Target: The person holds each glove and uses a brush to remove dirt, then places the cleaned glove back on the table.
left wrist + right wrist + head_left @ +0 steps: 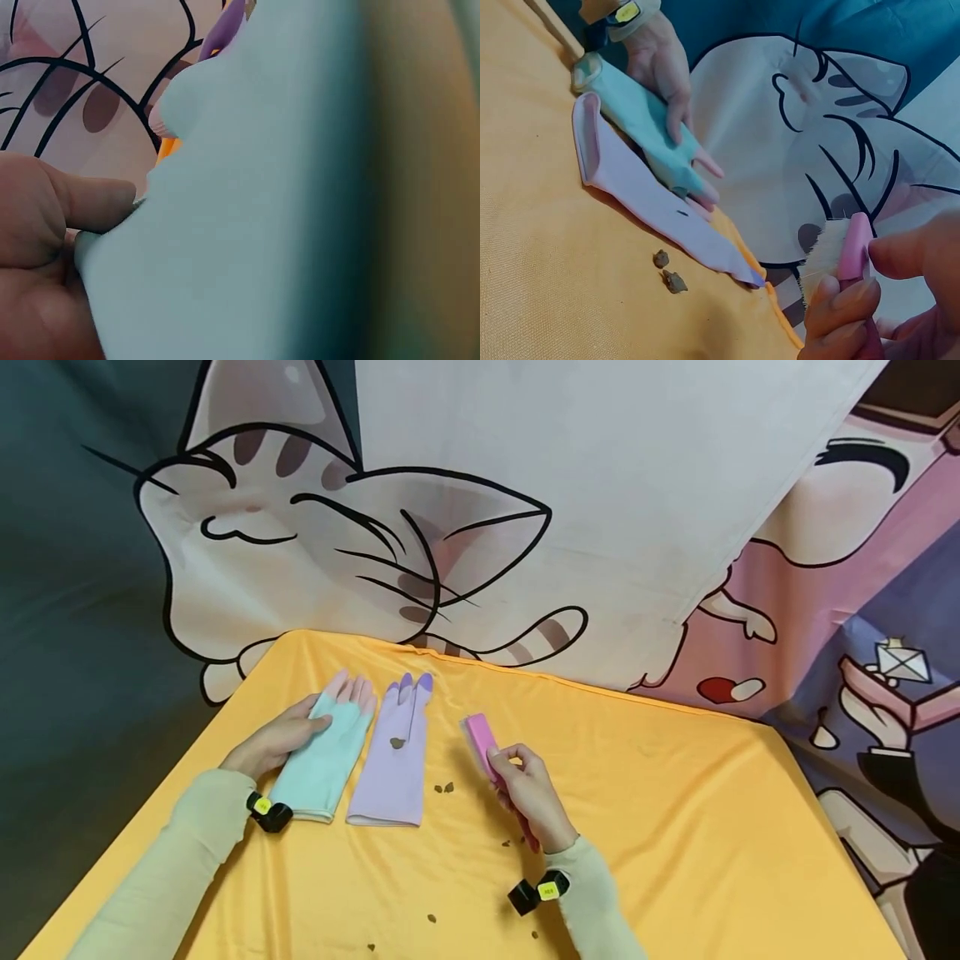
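My left hand (273,743) grips the left edge of a mint-green rubber glove (321,770) with pink fingers, its thumb lying on top. In the left wrist view the thumb presses the glove's edge, and the glove (210,225) fills most of the picture. A lilac rubber glove (386,785) with darker purple fingertips lies beside it, cuff toward me, with a brown crumb (397,743) on it. To the right, my right hand (534,793) holds a pink brush (480,735) above the table. Its pale bristles (825,255) face left, toward the gloves.
Several small brown crumbs (448,787) are scattered over the yellow tablecloth (675,827), between the gloves and the brush and nearer the front. Behind the table's far edge hangs a cartoon cat backdrop (465,527).
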A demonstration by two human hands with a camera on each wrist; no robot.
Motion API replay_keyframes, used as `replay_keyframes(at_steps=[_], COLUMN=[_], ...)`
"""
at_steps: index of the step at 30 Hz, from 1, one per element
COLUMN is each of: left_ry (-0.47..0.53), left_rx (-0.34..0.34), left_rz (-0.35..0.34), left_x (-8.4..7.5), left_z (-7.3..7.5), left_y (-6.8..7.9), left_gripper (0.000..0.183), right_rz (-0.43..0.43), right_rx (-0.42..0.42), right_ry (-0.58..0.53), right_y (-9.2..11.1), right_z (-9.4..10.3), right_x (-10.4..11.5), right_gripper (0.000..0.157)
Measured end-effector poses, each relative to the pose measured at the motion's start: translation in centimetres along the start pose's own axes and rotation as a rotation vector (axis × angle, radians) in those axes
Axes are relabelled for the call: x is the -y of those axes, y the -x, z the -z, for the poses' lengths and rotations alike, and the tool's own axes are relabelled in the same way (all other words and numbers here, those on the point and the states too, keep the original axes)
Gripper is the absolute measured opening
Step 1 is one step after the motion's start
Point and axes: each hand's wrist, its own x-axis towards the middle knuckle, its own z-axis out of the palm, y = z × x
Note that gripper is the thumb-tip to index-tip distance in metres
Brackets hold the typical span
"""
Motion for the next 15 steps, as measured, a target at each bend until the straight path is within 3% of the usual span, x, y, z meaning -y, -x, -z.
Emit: replay_keyframes(at_steps=[7,15], left_ry=[-0.181,-0.189], left_rx=[-0.057,-0.074], left_rz=[-0.015,-0.036], left_x=[-0.9,-1.3], left_z=[-1.0,-1.7], left_y=[-0.3,-0.3], left_gripper=[0.059,0.062], right_rz=[-0.001,-0.003], right_rx=[0.009,0.02], right_ry=[0.006,0.004], right_y=[-0.1,-0.3], right_z=[0.1,0.3], right_x=[0.1,0.1], right_gripper=[0.036,0.036])
